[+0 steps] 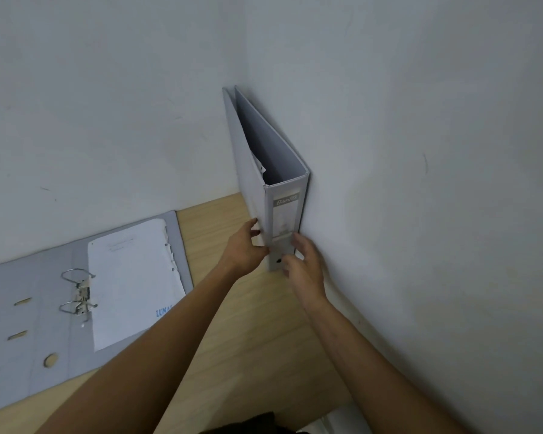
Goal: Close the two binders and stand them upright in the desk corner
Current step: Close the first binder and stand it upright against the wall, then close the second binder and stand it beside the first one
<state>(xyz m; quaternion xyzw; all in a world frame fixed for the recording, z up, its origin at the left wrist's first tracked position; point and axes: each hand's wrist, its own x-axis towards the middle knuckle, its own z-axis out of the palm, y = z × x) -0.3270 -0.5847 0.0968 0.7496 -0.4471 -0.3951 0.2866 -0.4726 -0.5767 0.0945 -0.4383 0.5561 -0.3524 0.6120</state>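
A grey lever-arch binder stands upright in the desk corner, its labelled spine facing me and its right cover against the wall. My left hand presses on its left cover near the bottom. My right hand touches the lower spine with its fingers spread. A second grey binder lies open flat on the desk at the left, its metal rings up and a stack of white paper on its right half.
The wooden desk meets white walls at the back and on the right. Bare desk surface lies between the open binder and the right wall, crossed by my forearms.
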